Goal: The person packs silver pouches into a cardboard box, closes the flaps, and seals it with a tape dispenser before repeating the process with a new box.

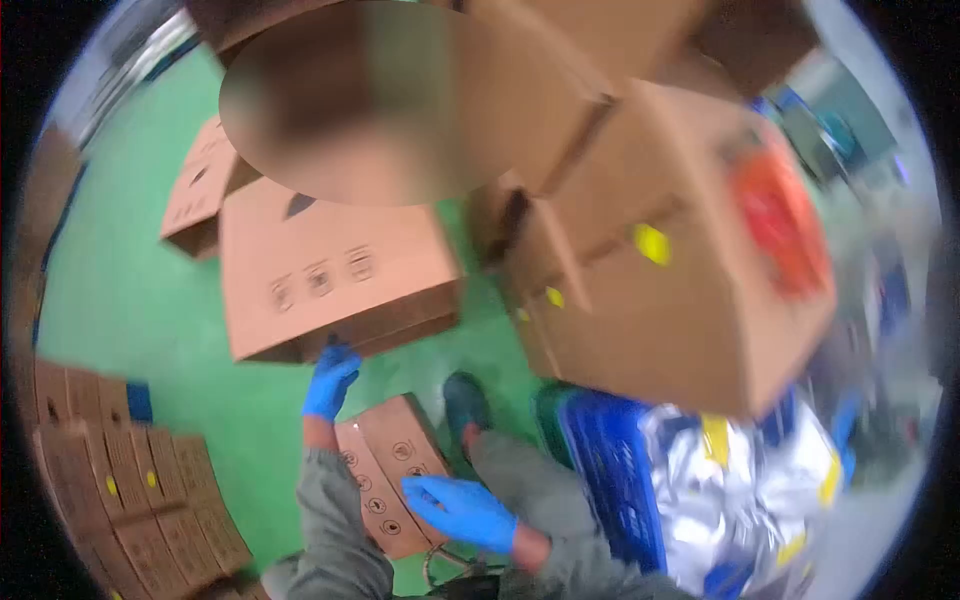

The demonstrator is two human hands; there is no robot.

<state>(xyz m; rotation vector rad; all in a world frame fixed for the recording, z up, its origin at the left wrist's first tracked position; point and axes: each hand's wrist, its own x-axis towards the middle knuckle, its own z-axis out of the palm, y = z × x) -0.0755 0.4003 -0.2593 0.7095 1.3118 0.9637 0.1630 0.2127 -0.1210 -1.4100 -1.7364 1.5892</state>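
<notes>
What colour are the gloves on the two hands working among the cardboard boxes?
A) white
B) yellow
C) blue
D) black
C: both the left hand, touching the big cardboard box, and the right hand, resting on the small flat box, wear blue gloves.

Small carton (392,470) apparently lies between both hands.
</notes>
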